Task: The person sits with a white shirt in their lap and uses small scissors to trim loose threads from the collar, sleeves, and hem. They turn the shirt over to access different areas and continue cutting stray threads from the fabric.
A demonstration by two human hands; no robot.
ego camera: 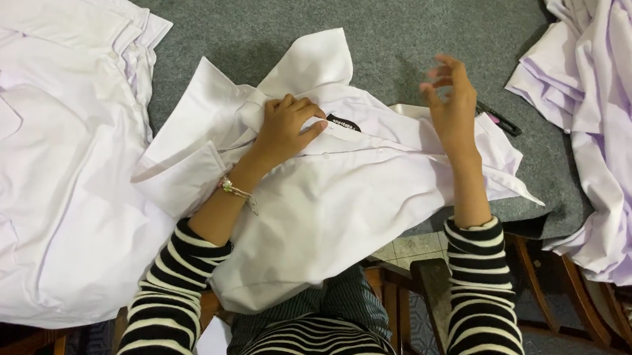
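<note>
A white shirt [329, 201] lies spread on the grey carpeted table [415, 36], its lower part hanging over the near edge toward my lap. My left hand [286, 127] presses down on the shirt's collar, fingers curled over the fabric next to a small black label [343, 121]. My right hand [451, 105] is raised above the shirt's right shoulder, fingers apart and slightly blurred, holding nothing that I can see. Both arms wear black and white striped sleeves, and a bracelet sits on the left wrist.
A big pile of white shirts [43, 151] covers the table's left side. Another heap of white shirts [616, 124] hangs over the right side. A small dark pen-like object [499, 121] lies on the carpet past my right hand. Wooden chair frames [567, 291] stand below.
</note>
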